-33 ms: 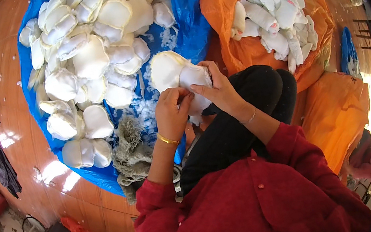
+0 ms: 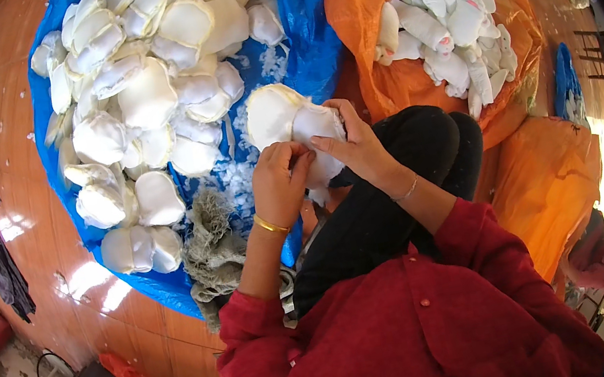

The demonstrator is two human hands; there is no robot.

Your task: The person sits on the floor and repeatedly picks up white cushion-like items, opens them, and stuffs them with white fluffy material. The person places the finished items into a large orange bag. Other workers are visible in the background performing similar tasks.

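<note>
While the person in the red top sits over dark-trousered knees, both hands meet above the lap on a white padded piece (image 2: 318, 141). The left hand (image 2: 279, 184), with a gold bangle at the wrist, has its fingers pinched together on the piece's lower edge; the right hand (image 2: 355, 148) has its fingers clamped over the upper edge. Touching this piece on its left lies a round cream pad (image 2: 271, 115). Compared with the earlier frame, hands and piece keep the same position and grip. Beyond, a blue sheet (image 2: 307, 34) on the wooden floor carries a heap of white pads (image 2: 140, 96); a grey rag (image 2: 211, 245) lies at its near edge. Farther right, an orange sack (image 2: 367, 7) holds folded white pieces (image 2: 445, 14).
</note>
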